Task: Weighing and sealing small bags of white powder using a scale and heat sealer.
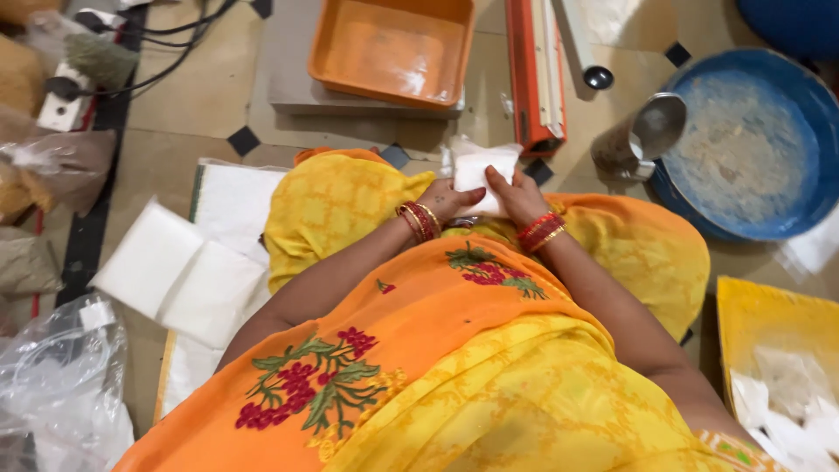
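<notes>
Both grips close on one small white packet (476, 170): the left hand (447, 199) clasps its 7 o'clock edge, the right hand (517, 197) its 4 o'clock edge, over the lap. The packet's long axis seems to run 6 to 12 o'clock, its far end pointing toward the orange bar-shaped sealer (533, 74). Flat white square packets (179, 273) lie on the floor at 9 o'clock, an orange tray (393, 48) at 12, and a blue basin (752, 144) of pale powder at 2.

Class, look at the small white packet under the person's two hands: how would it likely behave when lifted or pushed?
The white packet probably flexes rather than staying stiff: its top edge looks crumpled. It bulges slightly between the left hand and right hand, so it seems filled and may sag when lifted. Lying flat on the yellow cloth, it is unlikely to roll.
</notes>
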